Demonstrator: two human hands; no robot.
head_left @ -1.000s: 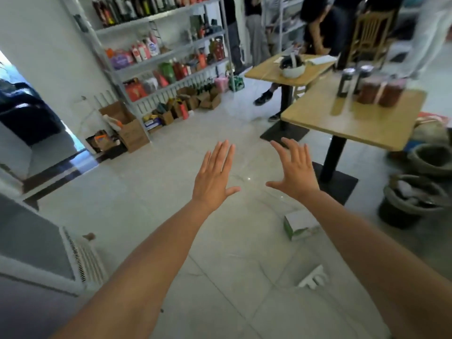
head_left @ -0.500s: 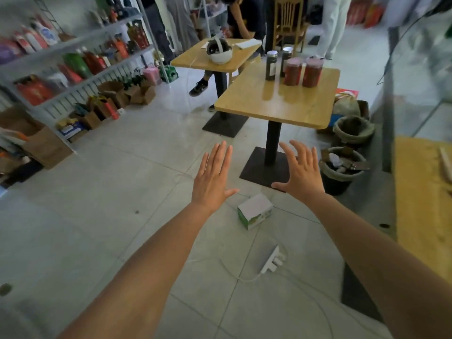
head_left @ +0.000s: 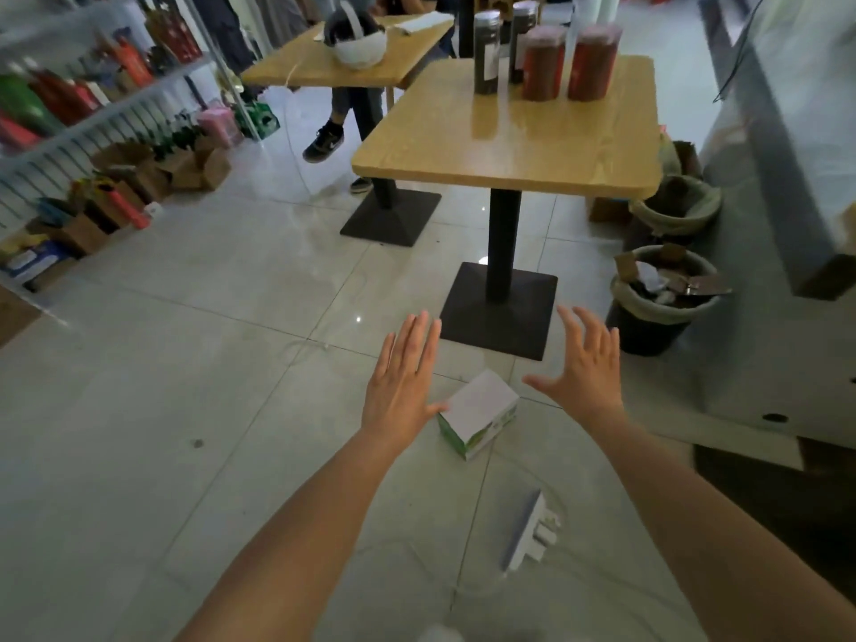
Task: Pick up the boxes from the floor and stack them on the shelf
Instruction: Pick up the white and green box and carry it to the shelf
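A small white box with green sides (head_left: 479,412) lies tilted on the grey tiled floor, in front of a table's black base. My left hand (head_left: 402,379) hovers just left of it, fingers spread, its thumb overlapping the box's left corner in view. To the right of the box my right hand (head_left: 581,366) is also spread wide, apart from it. Neither hand holds anything. The shelf (head_left: 83,113) with bottles and cartons runs along the far left.
A wooden table (head_left: 509,145) with several jars stands ahead; a second table (head_left: 343,67) behind it has a seated person. Two lined bins (head_left: 662,298) sit at right beside a counter (head_left: 778,224). A white power strip (head_left: 530,530) with a cord lies near my feet.
The view has swung right and closer to the floor. The box now lies between my hands, and both hands have dropped toward it, still spread and empty.
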